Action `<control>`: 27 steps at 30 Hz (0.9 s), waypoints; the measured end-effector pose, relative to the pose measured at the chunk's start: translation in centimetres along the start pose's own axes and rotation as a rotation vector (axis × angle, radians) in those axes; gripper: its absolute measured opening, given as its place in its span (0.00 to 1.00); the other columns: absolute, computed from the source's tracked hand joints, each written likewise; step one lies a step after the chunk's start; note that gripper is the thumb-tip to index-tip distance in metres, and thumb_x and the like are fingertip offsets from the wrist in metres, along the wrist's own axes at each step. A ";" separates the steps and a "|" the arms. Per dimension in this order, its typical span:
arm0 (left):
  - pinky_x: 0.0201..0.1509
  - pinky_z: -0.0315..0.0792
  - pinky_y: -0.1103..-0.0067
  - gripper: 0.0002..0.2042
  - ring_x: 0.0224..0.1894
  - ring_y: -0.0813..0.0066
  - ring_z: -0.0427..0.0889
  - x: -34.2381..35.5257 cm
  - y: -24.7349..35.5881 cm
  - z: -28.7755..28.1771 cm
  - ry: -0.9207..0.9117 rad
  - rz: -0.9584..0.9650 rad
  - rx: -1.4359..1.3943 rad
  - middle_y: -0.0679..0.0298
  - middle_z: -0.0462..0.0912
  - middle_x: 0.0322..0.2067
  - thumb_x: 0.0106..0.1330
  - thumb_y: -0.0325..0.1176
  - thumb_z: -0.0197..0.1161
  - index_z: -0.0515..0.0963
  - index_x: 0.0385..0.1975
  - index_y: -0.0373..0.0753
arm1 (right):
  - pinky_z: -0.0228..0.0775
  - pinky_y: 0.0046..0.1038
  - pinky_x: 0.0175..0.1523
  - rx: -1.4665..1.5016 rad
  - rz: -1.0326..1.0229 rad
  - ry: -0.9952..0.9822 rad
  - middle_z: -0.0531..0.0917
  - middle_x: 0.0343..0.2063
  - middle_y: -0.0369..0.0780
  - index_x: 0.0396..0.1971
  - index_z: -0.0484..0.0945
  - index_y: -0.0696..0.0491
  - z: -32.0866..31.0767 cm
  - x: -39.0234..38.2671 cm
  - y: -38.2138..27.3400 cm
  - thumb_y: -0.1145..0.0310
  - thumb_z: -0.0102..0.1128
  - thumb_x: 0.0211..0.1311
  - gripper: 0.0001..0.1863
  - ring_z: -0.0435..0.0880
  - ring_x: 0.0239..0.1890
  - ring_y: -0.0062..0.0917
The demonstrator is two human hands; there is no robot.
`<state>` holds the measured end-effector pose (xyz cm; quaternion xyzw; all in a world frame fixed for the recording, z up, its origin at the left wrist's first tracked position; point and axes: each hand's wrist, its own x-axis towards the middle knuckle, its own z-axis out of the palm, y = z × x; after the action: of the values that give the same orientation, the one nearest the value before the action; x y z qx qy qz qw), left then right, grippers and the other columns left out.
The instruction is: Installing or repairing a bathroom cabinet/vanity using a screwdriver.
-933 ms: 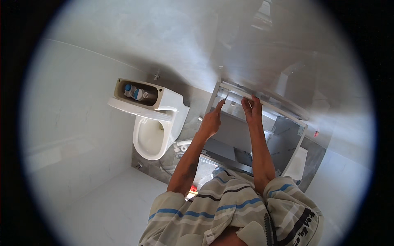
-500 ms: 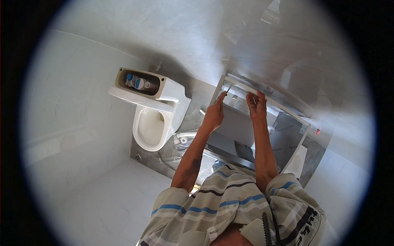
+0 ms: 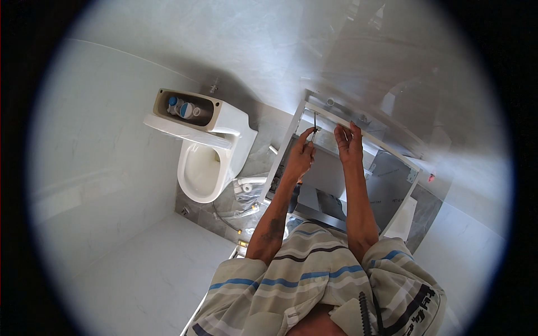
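The slim, dark-shafted tool (image 3: 315, 121) stands in your left hand (image 3: 303, 151), its upper end beside the back rail (image 3: 330, 116) of an open-topped cabinet (image 3: 386, 182), near that rail's left end; whether the tip touches the rail cannot be told. Your left fingers are closed on the tool's lower part. Your right hand (image 3: 348, 144) is raised to the same rail, farther right, its fingertips at the edge and a narrow gap between thumb and fingers; whether they pinch anything cannot be told. Beneath your left forearm, a dark object (image 3: 293, 199) with a touch of orange is partly hidden, its kind unclear. Your striped shirt (image 3: 314, 263) fills the foreground, close to the cabinet's near side. To the left of the cabinet, white pipe fittings (image 3: 246, 186) and clear plastic lie on the grey tiled floor (image 3: 426, 224), with a flexible hose (image 3: 225, 222) near them. Farther left stands a white toilet (image 3: 234, 120), its tank uncovered, showing blue-and-white fittings (image 3: 186, 110) inside. A metal valve (image 3: 213, 88) projects from the wall behind it.
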<state>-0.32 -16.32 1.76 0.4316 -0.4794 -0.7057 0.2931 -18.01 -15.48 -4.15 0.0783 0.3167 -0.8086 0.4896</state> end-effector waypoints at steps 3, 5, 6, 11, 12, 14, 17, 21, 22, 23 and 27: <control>0.18 0.58 0.86 0.20 0.18 0.85 0.62 0.0 0.5 -0.5 -0.025 -0.001 0.007 0.72 0.64 0.19 0.69 0.29 0.44 0.63 0.61 0.52 | 0.79 0.33 0.46 -0.001 -0.012 0.005 0.75 0.37 0.47 0.38 0.68 0.59 0.1 0.0 -0.1 0.68 0.64 0.51 0.18 0.79 0.40 0.36; 0.18 0.57 0.87 0.20 0.18 0.85 0.62 -0.3 1.0 -0.6 -0.037 -0.015 0.019 0.72 0.64 0.19 0.69 0.29 0.44 0.63 0.61 0.52 | 0.79 0.33 0.45 -0.002 -0.018 0.013 0.75 0.37 0.47 0.38 0.68 0.59 -0.1 0.0 -0.2 0.68 0.64 0.51 0.18 0.79 0.40 0.36; 0.18 0.57 0.87 0.20 0.18 0.86 0.62 -0.4 1.2 -0.7 -0.051 -0.027 0.028 0.72 0.64 0.19 0.69 0.30 0.44 0.63 0.61 0.53 | 0.79 0.33 0.45 -0.001 -0.007 0.009 0.75 0.37 0.47 0.38 0.68 0.59 -0.1 0.0 -0.2 0.68 0.64 0.51 0.18 0.79 0.40 0.36; 0.17 0.55 0.88 0.20 0.17 0.86 0.61 -0.3 1.3 -1.0 -0.059 -0.044 0.031 0.72 0.64 0.19 0.70 0.30 0.43 0.63 0.61 0.55 | 0.79 0.33 0.46 0.010 0.004 -0.029 0.75 0.37 0.47 0.39 0.68 0.59 -0.4 0.4 0.0 0.68 0.64 0.52 0.18 0.79 0.41 0.37; 0.16 0.54 0.88 0.20 0.17 0.86 0.60 -0.3 1.3 -1.1 -0.075 -0.060 0.001 0.72 0.64 0.19 0.70 0.30 0.43 0.62 0.61 0.55 | 0.79 0.33 0.46 0.007 -0.009 -0.006 0.75 0.38 0.47 0.39 0.68 0.59 -0.3 0.2 -0.1 0.68 0.64 0.52 0.18 0.79 0.42 0.37; 0.16 0.53 0.88 0.20 0.17 0.87 0.60 -0.4 1.3 -1.2 -0.095 -0.079 -0.030 0.72 0.64 0.20 0.70 0.30 0.43 0.62 0.61 0.55 | 0.79 0.33 0.46 0.004 -0.025 0.021 0.75 0.38 0.47 0.40 0.68 0.59 -0.3 0.0 -0.1 0.68 0.63 0.53 0.18 0.79 0.42 0.37; 0.15 0.51 0.89 0.20 0.16 0.87 0.59 -0.3 1.5 -1.2 -0.115 -0.074 -0.086 0.72 0.64 0.20 0.70 0.30 0.43 0.62 0.61 0.56 | 0.79 0.33 0.47 -0.016 -0.010 0.002 0.75 0.39 0.47 0.40 0.69 0.59 0.0 -0.1 -0.3 0.68 0.63 0.54 0.17 0.79 0.43 0.36; 0.16 0.51 0.89 0.20 0.17 0.87 0.61 0.0 1.5 -1.7 -0.152 -0.090 -0.134 0.71 0.67 0.22 0.70 0.30 0.43 0.62 0.61 0.55 | 0.78 0.29 0.42 0.007 0.011 0.017 0.77 0.33 0.40 0.37 0.71 0.53 0.1 -0.1 -0.3 0.69 0.64 0.51 0.14 0.79 0.36 0.30; 0.16 0.52 0.89 0.20 0.17 0.86 0.63 0.0 1.5 -1.8 -0.172 -0.089 -0.162 0.70 0.70 0.25 0.70 0.30 0.43 0.62 0.61 0.54 | 0.78 0.29 0.42 0.022 0.020 0.025 0.77 0.33 0.40 0.36 0.71 0.53 0.2 -0.1 -0.3 0.69 0.64 0.51 0.14 0.79 0.37 0.30; 0.16 0.52 0.89 0.20 0.17 0.86 0.63 0.0 1.5 -1.8 -0.166 -0.090 -0.166 0.70 0.70 0.25 0.70 0.30 0.43 0.62 0.61 0.54 | 0.78 0.29 0.42 0.017 0.025 0.024 0.77 0.33 0.40 0.36 0.71 0.53 0.3 -0.3 -0.2 0.69 0.64 0.51 0.14 0.79 0.37 0.30; 0.16 0.54 0.88 0.20 0.17 0.84 0.65 -0.1 1.6 -1.4 -0.085 -0.080 -0.169 0.68 0.76 0.36 0.70 0.29 0.44 0.62 0.61 0.51 | 0.78 0.28 0.42 -0.010 -0.009 0.046 0.77 0.33 0.41 0.37 0.71 0.54 0.4 -0.7 -0.1 0.69 0.64 0.51 0.15 0.79 0.37 0.30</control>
<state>0.92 -17.42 3.07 0.3938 -0.4126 -0.7724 0.2794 -17.67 -15.19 -3.47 0.0931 0.3324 -0.8071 0.4789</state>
